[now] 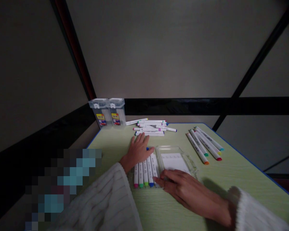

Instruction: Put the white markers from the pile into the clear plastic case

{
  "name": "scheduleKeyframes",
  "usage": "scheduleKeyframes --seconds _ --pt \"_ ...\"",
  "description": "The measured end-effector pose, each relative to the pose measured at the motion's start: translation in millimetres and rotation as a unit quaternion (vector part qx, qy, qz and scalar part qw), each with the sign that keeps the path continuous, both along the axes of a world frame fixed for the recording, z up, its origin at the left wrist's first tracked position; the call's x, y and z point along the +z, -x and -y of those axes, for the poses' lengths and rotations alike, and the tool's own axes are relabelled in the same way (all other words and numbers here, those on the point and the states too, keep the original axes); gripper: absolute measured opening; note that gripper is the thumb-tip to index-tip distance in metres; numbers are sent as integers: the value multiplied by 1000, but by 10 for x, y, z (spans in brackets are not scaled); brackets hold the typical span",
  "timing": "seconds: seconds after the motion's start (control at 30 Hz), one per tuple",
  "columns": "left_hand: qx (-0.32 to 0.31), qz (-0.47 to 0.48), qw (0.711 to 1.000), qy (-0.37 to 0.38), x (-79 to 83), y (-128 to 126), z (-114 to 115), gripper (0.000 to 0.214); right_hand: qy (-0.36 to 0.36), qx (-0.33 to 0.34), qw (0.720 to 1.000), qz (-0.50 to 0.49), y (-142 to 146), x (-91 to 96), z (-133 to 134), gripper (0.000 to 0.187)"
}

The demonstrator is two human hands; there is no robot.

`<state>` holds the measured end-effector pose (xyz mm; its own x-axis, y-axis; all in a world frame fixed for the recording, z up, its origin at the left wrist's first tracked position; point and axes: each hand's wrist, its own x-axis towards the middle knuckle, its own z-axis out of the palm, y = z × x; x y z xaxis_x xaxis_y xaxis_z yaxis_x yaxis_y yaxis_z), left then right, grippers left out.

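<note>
Where the clear case (pixel 168 149) lies open in the head view, the left hand (pixel 139 150) rests over its markers (pixel 145 171), fingers spread, grasping nothing; the right hand (pixel 180 186) bends at its near side, grip impossible to tell. Bare tabletop (pixel 236 176) separates the case from loose markers (pixel 197 148) rightward; beyond it, a marker pile (pixel 151 133) and two boxes (pixel 117 112) crowd the far edge.

Two translucent plastic storage boxes (pixel 121 117) with lids and white front latches stand side by side, upright, at the far left corner of a pale green, blue-edged, wood-grain table (pixel 110 144). Each bears a yellow, red and blue label (pixel 101 119). Behind rises a dim grey panelled wall (pixel 154 57), crossed by a glossy black horizontal band (pixel 178 106). A pixelated patch (pixel 72 176) covers the lower left.
</note>
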<state>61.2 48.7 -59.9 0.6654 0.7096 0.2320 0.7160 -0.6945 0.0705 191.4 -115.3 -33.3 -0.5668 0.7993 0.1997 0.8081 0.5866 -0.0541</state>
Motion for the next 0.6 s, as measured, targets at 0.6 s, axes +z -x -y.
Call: scheduleKeyframes --seconds 0.6 --pt "-14 8 999 -51 10 -11 -35 54 20 -11 999 -31 14 -20 -6 29"
